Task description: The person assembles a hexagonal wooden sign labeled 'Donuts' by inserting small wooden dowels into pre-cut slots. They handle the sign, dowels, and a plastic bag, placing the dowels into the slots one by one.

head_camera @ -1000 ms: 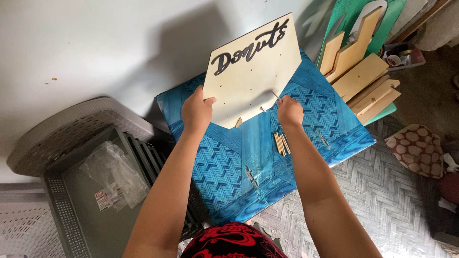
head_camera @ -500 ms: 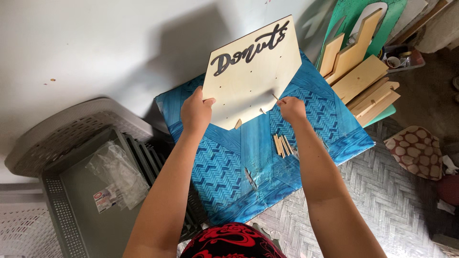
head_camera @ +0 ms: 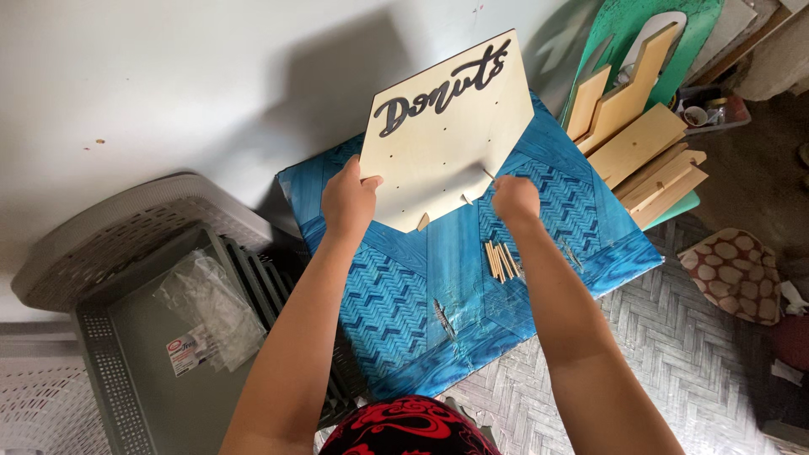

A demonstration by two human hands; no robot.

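Pale, five-sided wooden peg board (head_camera: 447, 135) is standing tilted above the blue patterned table (head_camera: 396, 295), the left hand (head_camera: 347, 200) clamping its edge while the right hand (head_camera: 514, 199) is pinching a thin wooden dowel (head_camera: 488, 173), best pushed squarely into its hole.

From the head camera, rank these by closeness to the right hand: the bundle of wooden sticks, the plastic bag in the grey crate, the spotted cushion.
From the right hand:
1. Bundle of wooden sticks, just below it on the blue board.
2. Spotted cushion, on the floor at right.
3. Plastic bag, in the grey crate far left.
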